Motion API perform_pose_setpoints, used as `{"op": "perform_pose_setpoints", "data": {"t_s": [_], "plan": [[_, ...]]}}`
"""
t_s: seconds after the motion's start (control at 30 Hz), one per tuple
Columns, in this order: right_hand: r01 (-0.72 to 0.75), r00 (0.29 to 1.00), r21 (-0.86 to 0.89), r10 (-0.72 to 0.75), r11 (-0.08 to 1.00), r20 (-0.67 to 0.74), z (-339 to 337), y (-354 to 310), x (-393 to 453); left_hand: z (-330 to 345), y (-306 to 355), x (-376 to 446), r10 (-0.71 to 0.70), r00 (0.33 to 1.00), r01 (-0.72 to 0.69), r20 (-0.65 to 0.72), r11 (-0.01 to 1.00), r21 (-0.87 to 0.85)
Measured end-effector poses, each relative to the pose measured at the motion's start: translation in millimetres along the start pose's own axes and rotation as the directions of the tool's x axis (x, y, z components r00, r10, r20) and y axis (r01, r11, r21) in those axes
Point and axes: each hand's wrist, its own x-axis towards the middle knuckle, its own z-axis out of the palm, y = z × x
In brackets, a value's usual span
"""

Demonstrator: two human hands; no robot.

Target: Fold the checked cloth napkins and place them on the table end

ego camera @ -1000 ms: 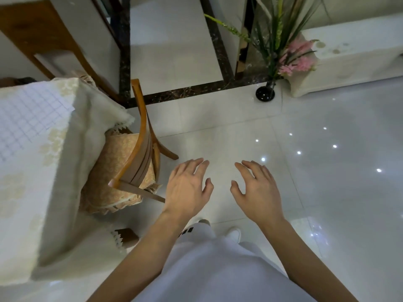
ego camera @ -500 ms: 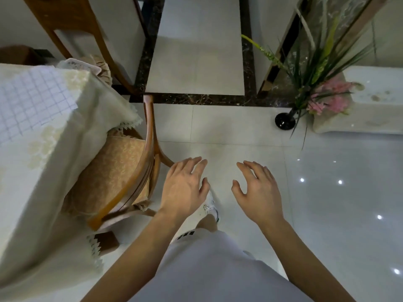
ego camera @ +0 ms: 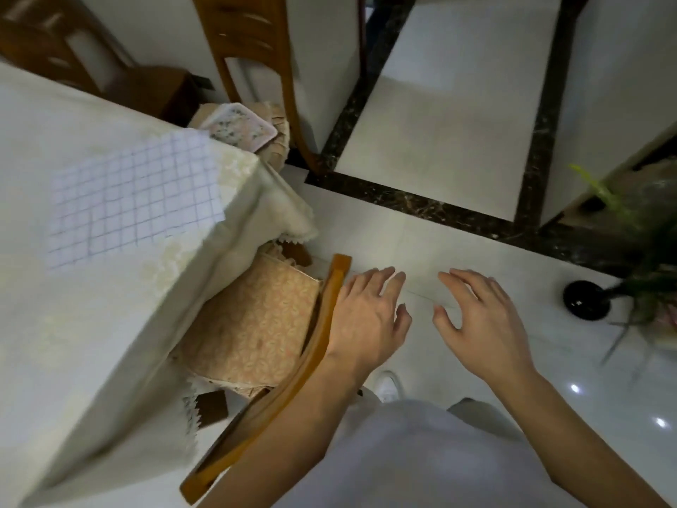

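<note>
Napkin (ego camera: 132, 199) lies flat at the table (ego camera: 73, 342) corner, long axis roughly across the view. Both hands, left (ego camera: 366, 317) and right (ego camera: 483, 320), hover empty, fingers spread; the left has drifted over the chair (ego camera: 289, 390) back.

Both forearms are bare from elbow to wrist; no sleeve shows on either. The left hand (ego camera: 366, 320) and the right hand (ego camera: 483, 324) wear no rings, watch or gloves, and the nails on the fingers (ego camera: 397, 278) are short and plain. Below the arms at six o'clock hangs a loose white garment (ego camera: 421, 460), smooth and unpatterned. A white shoe (ego camera: 388, 386) with a rounded toe pokes out from under its hem, at twelve o'clock of the cloth.
</note>
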Motion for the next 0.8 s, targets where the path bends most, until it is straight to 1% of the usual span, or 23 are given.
{"op": "perform_pose_setpoints", "data": {"t_s": [0.2, 0.37, 0.57, 0.7, 0.8], "plan": [[0.12, 0.989, 0.051, -0.124, 0.992, 0.084, 16.2, -3.7, 78.8, -8.3, -31.9, 40.9, -0.164, 0.985, 0.164, -0.045, 0.986, 0.0], [0.247, 0.957, 0.108, -0.26, 0.963, 0.132, 29.0, -7.7, 146.9, -13.1, -53.0, 76.9, -0.319, 0.946, 0.321, -0.054, 0.947, 0.027], [0.399, 0.889, 0.184, -0.428, 0.898, 0.162, 41.5, 7.6, 251.6, -13.2, -65.5, 145.6, -0.508, 0.859, 0.511, -0.072, 0.858, 0.043], [0.467, 0.848, 0.203, -0.501, 0.861, 0.173, 35.2, 27.1, 329.3, -14.9, -64.2, 206.9, -0.587, 0.808, 0.588, -0.041, 0.808, 0.034], [0.531, 0.803, 0.212, -0.567, 0.821, 0.184, 32.9, 37.8, 380.9, -15.0, -64.3, 245.9, -0.666, 0.744, 0.667, -0.048, 0.745, 0.011]]}}
